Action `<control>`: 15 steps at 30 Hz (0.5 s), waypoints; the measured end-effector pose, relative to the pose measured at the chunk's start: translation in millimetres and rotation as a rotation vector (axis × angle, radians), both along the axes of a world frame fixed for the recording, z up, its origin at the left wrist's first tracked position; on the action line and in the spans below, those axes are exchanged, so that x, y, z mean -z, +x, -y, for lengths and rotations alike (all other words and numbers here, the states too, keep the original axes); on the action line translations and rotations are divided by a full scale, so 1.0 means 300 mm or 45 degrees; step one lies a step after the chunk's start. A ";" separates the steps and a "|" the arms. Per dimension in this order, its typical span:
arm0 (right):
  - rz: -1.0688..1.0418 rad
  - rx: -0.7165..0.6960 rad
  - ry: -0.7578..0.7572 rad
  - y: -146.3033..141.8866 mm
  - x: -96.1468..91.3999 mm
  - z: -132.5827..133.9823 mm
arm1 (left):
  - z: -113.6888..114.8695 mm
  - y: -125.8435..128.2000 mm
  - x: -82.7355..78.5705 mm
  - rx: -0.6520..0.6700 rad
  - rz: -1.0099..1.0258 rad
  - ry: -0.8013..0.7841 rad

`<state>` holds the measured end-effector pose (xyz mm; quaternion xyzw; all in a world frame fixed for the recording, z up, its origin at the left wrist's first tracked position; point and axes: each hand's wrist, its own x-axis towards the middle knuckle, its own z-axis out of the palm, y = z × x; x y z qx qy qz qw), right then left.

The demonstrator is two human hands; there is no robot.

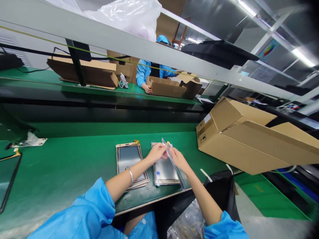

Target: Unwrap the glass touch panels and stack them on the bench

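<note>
My left hand (156, 152) and my right hand (178, 158) meet over a stack of screen panels in clear bags (163, 171) on the green table. Both pinch a clear plastic bag (173, 164) that stands up on edge between them and runs down towards the table's front edge. A second stack of gold-framed screen panels (128, 159) lies just left of it, under my left forearm, which wears a metal bangle. Both sleeves are blue.
A large open cardboard box (239, 139) lies on its side at the right. A black bin bag with clear wrappers (191, 215) hangs below the table edge. Another panel (7, 179) lies far left. Across the conveyor a person in blue handles a cardboard tray (165, 88).
</note>
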<state>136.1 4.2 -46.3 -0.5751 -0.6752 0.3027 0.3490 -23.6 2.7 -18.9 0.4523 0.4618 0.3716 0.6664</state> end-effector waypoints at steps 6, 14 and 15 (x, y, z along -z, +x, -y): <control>-0.035 -0.111 -0.133 0.091 -0.176 0.025 | -0.062 0.123 -0.070 0.132 -0.046 0.106; 0.112 -0.082 -0.102 0.151 -0.279 0.028 | -0.104 0.196 -0.072 0.122 -0.162 0.215; 0.137 -0.060 -0.078 0.151 -0.279 0.028 | -0.107 0.198 -0.069 0.109 -0.176 0.224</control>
